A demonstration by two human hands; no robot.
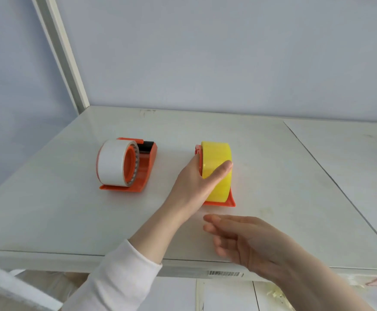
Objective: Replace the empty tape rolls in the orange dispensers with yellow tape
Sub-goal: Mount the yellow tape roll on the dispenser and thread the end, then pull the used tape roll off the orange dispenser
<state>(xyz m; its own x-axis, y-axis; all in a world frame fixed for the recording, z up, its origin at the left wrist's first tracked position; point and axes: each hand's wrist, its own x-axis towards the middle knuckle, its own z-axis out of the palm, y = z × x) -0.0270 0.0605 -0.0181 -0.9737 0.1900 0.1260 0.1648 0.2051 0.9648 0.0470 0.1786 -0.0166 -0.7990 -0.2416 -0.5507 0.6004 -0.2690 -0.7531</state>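
Right hand relaxed, left hand gripping tape

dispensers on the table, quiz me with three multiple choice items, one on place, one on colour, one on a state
1. Where is the yellow tape?
A. in the right dispenser
B. on a shelf
C. on the floor

2. What colour is the roll in the left dispenser?
A. yellow
B. blue
C. white

3. What is the left hand doing?
A. lying flat
B. gripping the yellow tape
C. holding scissors

Answers:
1 A, the tape stands upright in the orange frame.
2 C, its outer face is plain white.
3 B, the thumb lies across the tape's face and the fingers reach round its far side.
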